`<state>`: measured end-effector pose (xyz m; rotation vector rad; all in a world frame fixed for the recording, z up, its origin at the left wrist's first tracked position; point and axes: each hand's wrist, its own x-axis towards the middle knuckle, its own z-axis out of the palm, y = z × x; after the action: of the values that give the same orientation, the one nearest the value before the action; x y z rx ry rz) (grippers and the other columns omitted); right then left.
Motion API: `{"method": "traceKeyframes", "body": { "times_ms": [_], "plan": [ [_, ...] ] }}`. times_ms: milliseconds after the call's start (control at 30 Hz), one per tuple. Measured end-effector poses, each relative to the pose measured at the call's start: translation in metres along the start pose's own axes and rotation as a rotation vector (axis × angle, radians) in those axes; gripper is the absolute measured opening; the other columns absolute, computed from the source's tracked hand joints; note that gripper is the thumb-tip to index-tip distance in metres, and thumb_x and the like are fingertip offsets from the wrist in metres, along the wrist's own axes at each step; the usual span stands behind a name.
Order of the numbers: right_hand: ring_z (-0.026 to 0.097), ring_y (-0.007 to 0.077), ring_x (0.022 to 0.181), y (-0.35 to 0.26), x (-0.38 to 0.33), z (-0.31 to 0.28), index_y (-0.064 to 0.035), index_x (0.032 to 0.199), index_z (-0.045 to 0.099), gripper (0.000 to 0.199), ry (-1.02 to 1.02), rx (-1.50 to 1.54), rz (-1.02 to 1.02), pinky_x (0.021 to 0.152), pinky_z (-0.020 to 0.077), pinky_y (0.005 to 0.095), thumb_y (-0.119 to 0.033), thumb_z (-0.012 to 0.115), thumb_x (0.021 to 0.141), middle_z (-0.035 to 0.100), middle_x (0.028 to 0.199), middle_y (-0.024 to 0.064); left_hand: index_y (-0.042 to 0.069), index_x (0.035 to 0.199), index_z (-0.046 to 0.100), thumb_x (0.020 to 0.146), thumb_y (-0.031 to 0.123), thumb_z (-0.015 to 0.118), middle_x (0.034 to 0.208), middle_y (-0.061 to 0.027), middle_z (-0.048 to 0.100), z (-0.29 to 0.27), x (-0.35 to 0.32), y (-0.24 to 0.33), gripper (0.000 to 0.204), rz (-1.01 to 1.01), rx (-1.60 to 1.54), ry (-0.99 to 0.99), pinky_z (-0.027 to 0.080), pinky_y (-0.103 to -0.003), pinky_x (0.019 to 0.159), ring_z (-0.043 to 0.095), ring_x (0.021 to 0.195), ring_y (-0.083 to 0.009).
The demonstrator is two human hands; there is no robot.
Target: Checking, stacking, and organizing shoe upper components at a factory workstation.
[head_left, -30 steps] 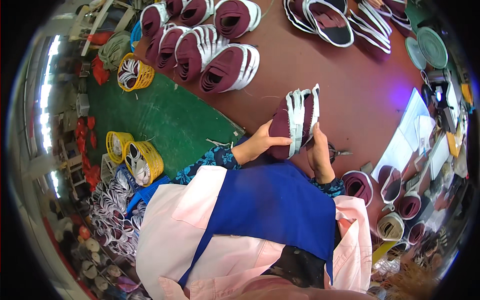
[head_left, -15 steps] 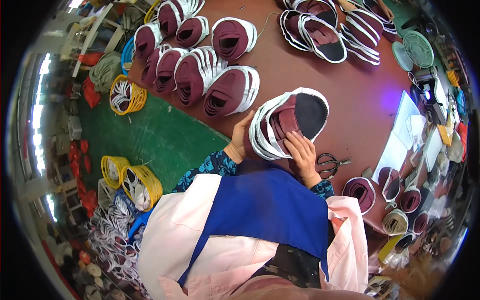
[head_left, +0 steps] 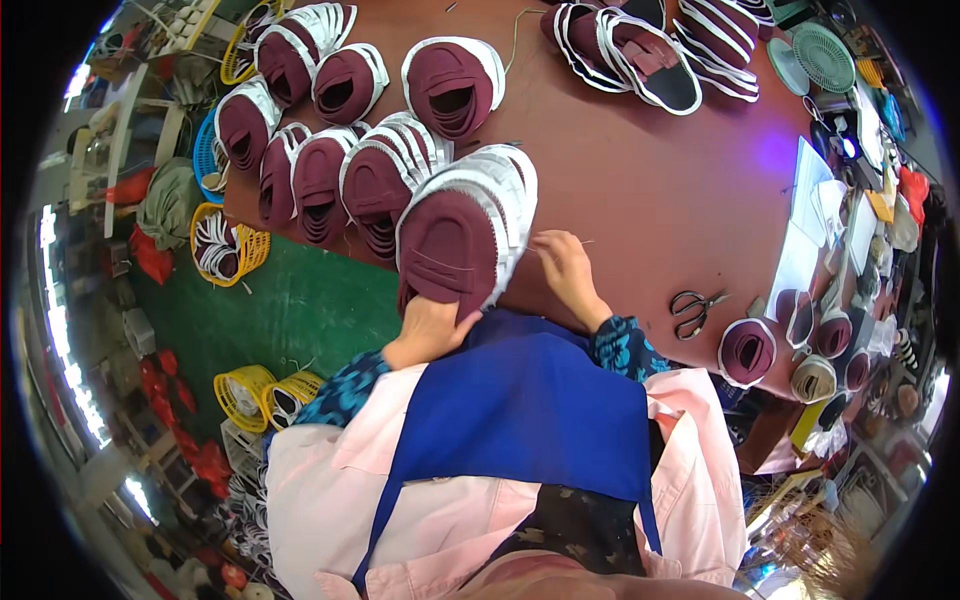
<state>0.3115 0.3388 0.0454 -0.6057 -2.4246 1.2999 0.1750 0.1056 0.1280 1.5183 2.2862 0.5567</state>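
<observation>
My left hand (head_left: 428,332) grips the lower end of a stack of maroon shoe uppers (head_left: 447,235) with white edging. Its fingers reach into the opening of the front piece, with the thumb at the side. The stack is tilted up, toe away from me, and a loose pale thread lies across the front upper. Just right of the stack is my right hand (head_left: 566,268), fingers bent together. A fine strand shows beside its knuckles; what the fingertips hold, if anything, is too small to make out.
More maroon uppers (head_left: 378,185) stand in stacks along the table's left side. Others (head_left: 655,65) lie at the far side with black insides showing. Black scissors (head_left: 693,312) rest at right, near a single upper (head_left: 747,350). Yellow baskets (head_left: 243,397) stand beside the green floor (head_left: 300,320).
The stack has moved left and turned, so its maroon outer face shows instead of the black inside. My right hand has left it and moved slightly left and up; my left hand now grips its lower end.
</observation>
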Motion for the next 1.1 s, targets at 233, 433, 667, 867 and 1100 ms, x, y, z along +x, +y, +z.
{"method": "traceKeyframes", "body": {
  "times_ms": [233, 433, 667, 867, 1100],
  "plan": [
    [0.058, 0.0204, 0.114, 0.045, 0.020, 0.056, 0.0005, 0.132, 0.055, 0.053, 0.054, 0.844, 0.970, 0.095, 0.0454, 0.0381, -0.042, 0.055, 0.100, 0.064, 0.124, 0.0100, -0.007, 0.116, 0.057, 0.082, 0.021, 0.075, 0.114, -0.0286, 0.057, 0.052, 0.007, -0.051, 0.048, 0.017, -0.128, -0.121, 0.044, -0.050, 0.092, 0.055, 0.105, -0.0464],
    [0.054, 0.0202, 0.121, 0.009, 0.058, 0.063, -0.0003, 0.137, 0.051, 0.065, -0.023, 1.141, 1.044, 0.103, 0.0395, 0.0357, -0.049, 0.058, 0.096, 0.059, 0.133, 0.0109, -0.006, 0.134, 0.047, 0.086, 0.027, 0.073, 0.133, -0.0291, 0.052, 0.014, 0.021, -0.058, 0.064, -0.008, -0.413, -0.027, 0.040, -0.046, 0.104, 0.051, 0.123, -0.0424],
    [0.061, 0.0166, 0.111, 0.001, 0.042, 0.043, 0.0010, 0.123, 0.063, 0.039, -0.193, 1.193, 0.773, 0.101, 0.0439, 0.0314, -0.018, 0.072, 0.090, 0.068, 0.119, 0.0082, -0.001, 0.132, 0.054, 0.095, 0.024, 0.065, 0.122, -0.0074, 0.062, -0.068, 0.081, -0.056, 0.045, -0.494, -1.369, -0.419, 0.047, -0.031, 0.095, 0.060, 0.108, -0.0162],
    [0.058, 0.0208, 0.117, -0.052, 0.040, -0.018, 0.0047, 0.135, 0.050, 0.049, 0.391, 1.358, 0.576, 0.104, 0.0442, 0.0354, -0.012, 0.066, 0.092, 0.061, 0.129, 0.0128, -0.002, 0.136, 0.050, 0.100, 0.026, 0.059, 0.126, -0.0116, 0.062, -0.103, 0.107, -0.030, 0.046, -0.647, -1.709, -0.551, 0.049, -0.034, 0.098, 0.062, 0.113, -0.0193],
    [0.049, 0.0189, 0.127, -0.110, -0.015, -0.068, 0.0020, 0.148, 0.036, 0.071, 0.167, 0.902, 0.509, 0.109, 0.0372, 0.0338, -0.013, 0.071, 0.087, 0.051, 0.140, 0.0111, -0.003, 0.136, 0.050, 0.102, 0.044, 0.052, 0.128, -0.0150, 0.062, -0.021, 0.139, -0.031, 0.058, -0.560, -1.810, -0.657, 0.050, -0.037, 0.101, 0.063, 0.115, -0.0223]
  ]
}}
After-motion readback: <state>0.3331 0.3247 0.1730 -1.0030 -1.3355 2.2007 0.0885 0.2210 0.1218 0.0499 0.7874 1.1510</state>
